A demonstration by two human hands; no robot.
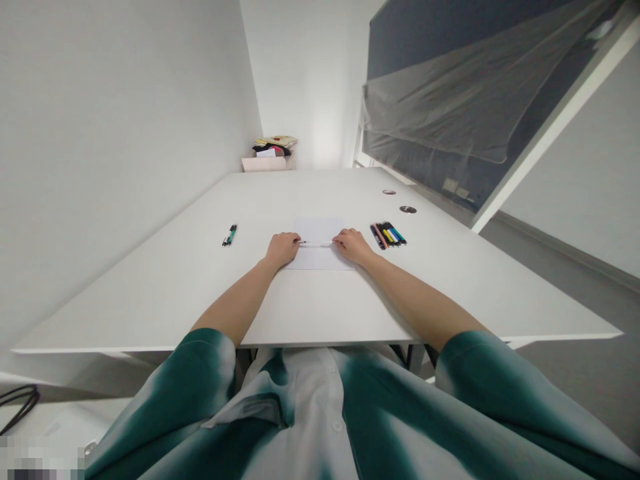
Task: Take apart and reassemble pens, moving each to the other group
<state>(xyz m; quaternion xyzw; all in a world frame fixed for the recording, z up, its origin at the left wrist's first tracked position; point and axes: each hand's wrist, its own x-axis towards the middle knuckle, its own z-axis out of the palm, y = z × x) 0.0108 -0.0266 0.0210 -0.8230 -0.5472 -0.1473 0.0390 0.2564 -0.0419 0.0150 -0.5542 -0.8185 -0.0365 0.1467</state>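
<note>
My left hand (283,249) is closed in a pinch on the left, dark end of a slim white pen (319,243). At the pen's other end, the fingers of my right hand (353,245) are closed in a pinch as well. The pen lies level between the two hands, over a white sheet of paper (320,260) on the table. Both hands rest at the sheet's sides. Whether the pen touches the paper I cannot tell. Just right of my right hand lies a row of several coloured pens (389,235).
Farther left on the white table (200,293) lie a pair of green and black pens (230,236). Two round cable holes (408,209) sit near the right edge. A box of mixed items (270,157) stands beyond the far end. A dark plastic-draped panel (450,100) leans at right.
</note>
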